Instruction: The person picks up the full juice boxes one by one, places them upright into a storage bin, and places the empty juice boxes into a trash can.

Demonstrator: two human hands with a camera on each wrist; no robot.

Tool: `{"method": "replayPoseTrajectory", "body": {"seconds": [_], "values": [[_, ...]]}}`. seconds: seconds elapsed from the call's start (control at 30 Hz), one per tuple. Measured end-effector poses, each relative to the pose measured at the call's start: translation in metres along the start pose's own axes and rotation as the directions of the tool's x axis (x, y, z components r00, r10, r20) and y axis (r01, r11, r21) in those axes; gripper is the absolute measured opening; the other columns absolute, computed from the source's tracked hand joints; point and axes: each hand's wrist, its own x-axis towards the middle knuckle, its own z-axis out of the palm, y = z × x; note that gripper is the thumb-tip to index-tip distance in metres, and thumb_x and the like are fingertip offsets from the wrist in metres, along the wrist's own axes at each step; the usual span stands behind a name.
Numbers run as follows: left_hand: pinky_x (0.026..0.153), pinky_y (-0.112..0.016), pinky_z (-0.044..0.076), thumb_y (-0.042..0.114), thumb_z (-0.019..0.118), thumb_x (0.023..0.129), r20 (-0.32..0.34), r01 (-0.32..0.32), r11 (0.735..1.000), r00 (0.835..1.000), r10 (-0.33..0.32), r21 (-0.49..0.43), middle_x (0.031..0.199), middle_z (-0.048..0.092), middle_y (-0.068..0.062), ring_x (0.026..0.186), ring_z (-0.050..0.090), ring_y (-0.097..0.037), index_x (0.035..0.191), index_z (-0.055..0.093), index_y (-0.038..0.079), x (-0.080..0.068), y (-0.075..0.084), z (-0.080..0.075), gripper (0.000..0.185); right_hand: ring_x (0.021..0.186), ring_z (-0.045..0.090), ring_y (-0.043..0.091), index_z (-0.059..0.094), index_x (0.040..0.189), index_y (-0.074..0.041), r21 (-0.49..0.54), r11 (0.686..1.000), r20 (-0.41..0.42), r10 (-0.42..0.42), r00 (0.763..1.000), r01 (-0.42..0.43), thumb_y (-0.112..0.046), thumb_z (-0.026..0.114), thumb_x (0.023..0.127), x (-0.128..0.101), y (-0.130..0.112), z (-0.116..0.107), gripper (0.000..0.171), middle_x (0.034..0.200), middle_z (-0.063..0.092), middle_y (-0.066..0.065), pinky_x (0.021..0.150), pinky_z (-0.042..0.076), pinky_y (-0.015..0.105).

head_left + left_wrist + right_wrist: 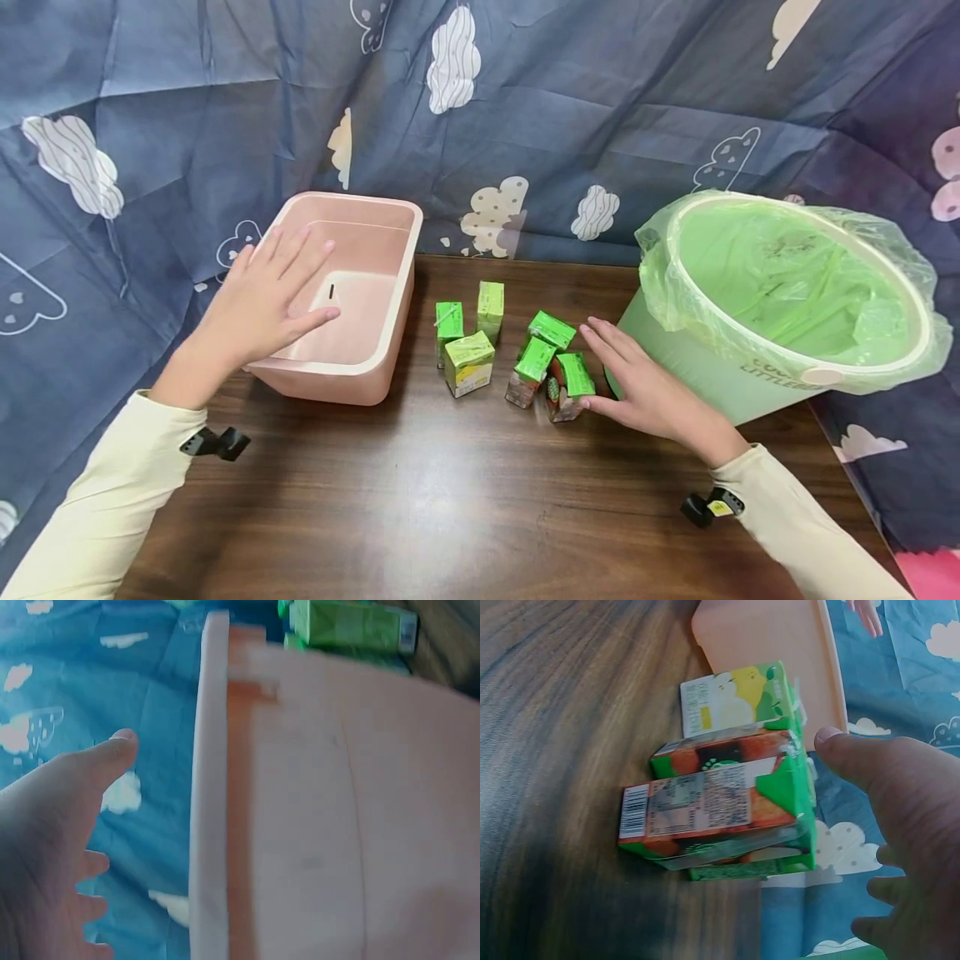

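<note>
Because the small green cartons (525,354) stand and lean close together on the worktop (420,500), between the pink tub (352,292) and the green-lined bin (787,300), any careless move of a hand can knock them over. The right hand (645,387) lies beside the nearest carton (573,387), its fingers straight and spread; the thumb seems to touch this carton, but the grip is not closed and holds nothing. In the right wrist view the cartons with orange print (720,806) already lie on their sides and rest one against another, so I judge that a push from the thumb (862,750) can slide the whole group instead of taking one piece. A carton pushed to the left may hit the upright ones (468,333) near the tub and make them fall.

The left hand (262,304) hovers open over the tub's near left rim, fingers stretched, and holds nothing. If it comes down on the rim, the light tub may tip or shift, because it stands at the worktop's edge, close to the blue cloth (90,333).
</note>
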Motion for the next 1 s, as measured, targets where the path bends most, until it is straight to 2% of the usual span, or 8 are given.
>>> {"method": "replayPoseTrajectory", "body": {"seconds": [0.17,0.23,0.37,0.53,0.8,1.0], "values": [[0.111,-0.071,0.018,0.053,0.059,0.096,-0.001,0.061,0.998,0.998,-0.061,0.025,0.165,0.024,-0.018,0.147,0.018,-0.051,0.163,0.025,0.022,-0.007,-0.019,-0.004,0.081,0.148,0.026,0.042,0.021,0.162,-0.007,0.023,0.999,0.027,0.033,0.999,-0.034,-0.031,0.081,0.087,-0.004,0.003,0.008,0.099,0.164,0.024,0.021,0.116,0.029,0.052],[0.11,-0.072,0.02,0.052,0.059,0.096,-0.008,0.075,0.997,0.997,-0.074,0.035,0.164,0.026,-0.021,0.146,0.02,-0.052,0.162,0.026,0.021,-0.009,-0.024,-0.005,0.08,0.148,0.025,0.04,0.021,0.162,-0.007,0.032,0.998,0.046,0.051,0.998,-0.052,-0.033,0.08,0.088,-0.006,0.004,0.01,0.098,0.165,0.022,0.021,0.116,0.028,0.052],[0.107,-0.073,0.023,0.052,0.06,0.096,0.018,0.112,0.993,0.993,-0.113,0.036,0.161,0.028,-0.025,0.145,0.022,-0.052,0.161,0.029,0.02,-0.013,-0.033,-0.007,0.079,0.149,0.025,0.039,0.022,0.161,-0.005,0.06,0.996,0.069,0.066,0.995,-0.07,-0.031,0.079,0.089,-0.009,0.006,0.015,0.096,0.165,0.022,0.02,0.117,0.027,0.051],[0.105,-0.073,0.024,0.054,0.059,0.096,0.05,0.167,0.986,0.984,-0.168,0.027,0.158,0.03,-0.028,0.143,0.024,-0.053,0.16,0.031,0.015,-0.019,-0.046,-0.006,0.079,0.149,0.024,0.038,0.02,0.162,-0.007,0.089,0.992,0.095,0.077,0.992,-0.086,-0.029,0.078,0.09,-0.012,0.008,0.019,0.095,0.166,0.021,0.019,0.118,0.027,0.051],[0.109,-0.071,0.023,0.054,0.057,0.097,0.089,0.267,0.959,0.962,-0.259,-0.092,0.16,0.026,-0.031,0.142,0.025,-0.056,0.161,0.027,0.012,-0.028,-0.066,-0.001,0.083,0.148,0.026,0.039,0.022,0.162,-0.007,0.111,0.99,0.096,0.078,0.992,-0.088,-0.029,0.077,0.091,-0.015,0.01,0.023,0.092,0.164,0.025,0.019,0.118,0.027,0.049],[0.112,-0.07,0.021,0.052,0.059,0.097,0.161,0.353,0.91,0.932,-0.324,-0.217,0.162,0.021,-0.031,0.145,0.022,-0.053,0.163,0.021,0.012,-0.036,-0.081,0.003,0.086,0.147,0.028,0.041,0.022,0.163,-0.011,0.122,0.989,0.082,0.077,0.994,-0.087,-0.029,0.077,0.091,-0.015,0.012,0.029,0.092,0.164,0.027,0.019,0.116,0.029,0.054]]}}
